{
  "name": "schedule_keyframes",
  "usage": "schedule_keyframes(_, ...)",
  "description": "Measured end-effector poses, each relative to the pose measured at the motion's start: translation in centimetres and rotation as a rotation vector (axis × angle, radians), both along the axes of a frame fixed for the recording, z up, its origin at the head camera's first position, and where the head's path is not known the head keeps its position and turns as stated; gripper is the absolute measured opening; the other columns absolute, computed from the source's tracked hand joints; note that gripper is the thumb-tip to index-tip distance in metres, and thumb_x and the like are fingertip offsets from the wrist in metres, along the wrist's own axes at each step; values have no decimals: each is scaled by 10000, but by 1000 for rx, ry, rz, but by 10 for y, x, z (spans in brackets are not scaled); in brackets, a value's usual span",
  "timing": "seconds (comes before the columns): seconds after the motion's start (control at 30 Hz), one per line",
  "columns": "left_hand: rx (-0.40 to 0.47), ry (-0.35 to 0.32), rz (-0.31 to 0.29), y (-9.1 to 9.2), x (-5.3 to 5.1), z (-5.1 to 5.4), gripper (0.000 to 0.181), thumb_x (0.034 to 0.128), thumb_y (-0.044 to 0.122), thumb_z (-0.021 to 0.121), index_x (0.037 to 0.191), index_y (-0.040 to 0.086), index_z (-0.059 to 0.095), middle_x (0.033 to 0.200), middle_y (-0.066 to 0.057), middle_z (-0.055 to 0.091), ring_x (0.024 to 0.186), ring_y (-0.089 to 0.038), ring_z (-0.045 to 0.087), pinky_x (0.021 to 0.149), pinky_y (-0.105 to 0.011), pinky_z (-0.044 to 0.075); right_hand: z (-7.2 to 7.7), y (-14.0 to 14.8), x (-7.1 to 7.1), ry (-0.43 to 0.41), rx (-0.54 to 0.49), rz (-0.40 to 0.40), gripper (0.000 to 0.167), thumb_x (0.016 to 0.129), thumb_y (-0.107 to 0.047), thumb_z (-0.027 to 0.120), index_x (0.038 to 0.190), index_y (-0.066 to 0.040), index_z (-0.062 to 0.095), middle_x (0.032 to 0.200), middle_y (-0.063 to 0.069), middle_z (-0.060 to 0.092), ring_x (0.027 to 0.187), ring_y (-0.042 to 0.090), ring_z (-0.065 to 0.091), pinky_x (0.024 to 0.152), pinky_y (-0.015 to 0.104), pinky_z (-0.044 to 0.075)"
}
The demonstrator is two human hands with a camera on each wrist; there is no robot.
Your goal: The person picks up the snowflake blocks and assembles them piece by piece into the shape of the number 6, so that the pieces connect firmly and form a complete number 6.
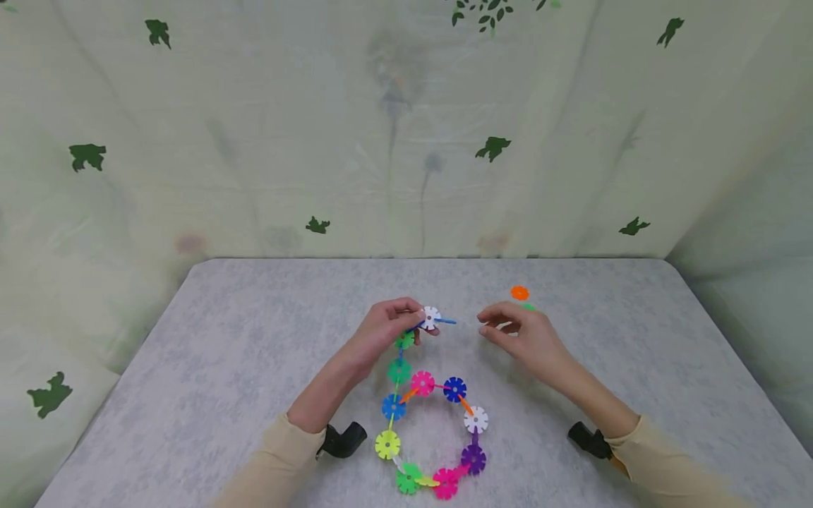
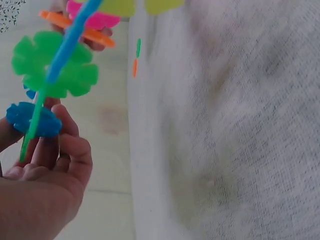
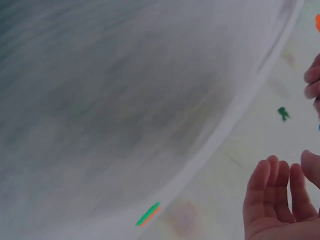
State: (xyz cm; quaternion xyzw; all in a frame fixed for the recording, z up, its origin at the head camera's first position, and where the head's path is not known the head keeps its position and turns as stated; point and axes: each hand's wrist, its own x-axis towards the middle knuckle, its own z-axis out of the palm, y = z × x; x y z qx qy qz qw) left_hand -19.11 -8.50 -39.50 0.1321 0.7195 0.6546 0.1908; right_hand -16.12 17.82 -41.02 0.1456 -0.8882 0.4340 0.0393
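My left hand (image 1: 390, 326) pinches the upper end of a chain of slotted plastic flower discs, close to a white disc (image 1: 430, 318). From that white disc a blue disc (image 1: 447, 321) sticks out to the right, seen edge-on. Below the hand, green discs (image 1: 399, 370) lead down to a closed ring of colored discs, among them a yellow disc (image 1: 387, 444) and a purple disc (image 1: 473, 458). In the left wrist view the fingers are around a blue disc (image 2: 35, 120). My right hand (image 1: 524, 335) holds nothing, its fingers loosely bent, apart from the chain's end.
Beyond the right hand, an orange disc (image 1: 519, 292) lies on the grey cloth-covered table (image 1: 267, 339). A green disc (image 1: 528, 307) beside it is partly hidden by that hand. A pale curtain with leaf and bird shapes (image 1: 286, 141) hangs behind the table.
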Motion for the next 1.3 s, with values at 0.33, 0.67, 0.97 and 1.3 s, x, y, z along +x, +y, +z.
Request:
schedule_keyframes(0.33, -9, 5, -29, -7, -7, 0, 194, 985, 135, 607, 1095, -20, 642, 874, -100, 655, 744, -181, 589, 701, -264, 488, -3, 57, -21, -44, 135, -31, 235, 946, -76, 653, 1173, -15, 650, 1115, 114, 665, 963, 250, 631, 807, 417, 540)
schedule_keyframes(0.67, 2, 1, -30, -6, -7, -1, 200, 986, 105, 597, 1138, -23, 623, 885, -83, 663, 749, -189, 617, 729, -280, 500, -16, 94, -52, -144, 208, 30, 338, 941, -56, 633, 1269, 24, 611, 1245, 200, 613, 1027, 334, 592, 797, 431, 511)
schedule_keyframes(0.97, 10, -7, -10, -4, -6, -2, 205, 990, 105, 592, 1145, -26, 621, 930, -154, 659, 747, -191, 613, 729, -278, 501, -19, 91, -61, -163, 215, 59, 274, 873, -76, 738, 1132, -6, 681, 1126, 162, 625, 890, 256, 570, 719, 361, 485)
schedule_keyframes(1.3, 4, -19, 10, -2, -5, -2, 188, 985, 85, 592, 1135, -23, 626, 1002, -292, 622, 733, -192, 611, 718, -276, 496, -16, 84, -54, -173, 211, 2, 175, 893, -47, 707, 1041, -67, 617, 944, 83, 652, 831, 237, 584, 672, 348, 485)
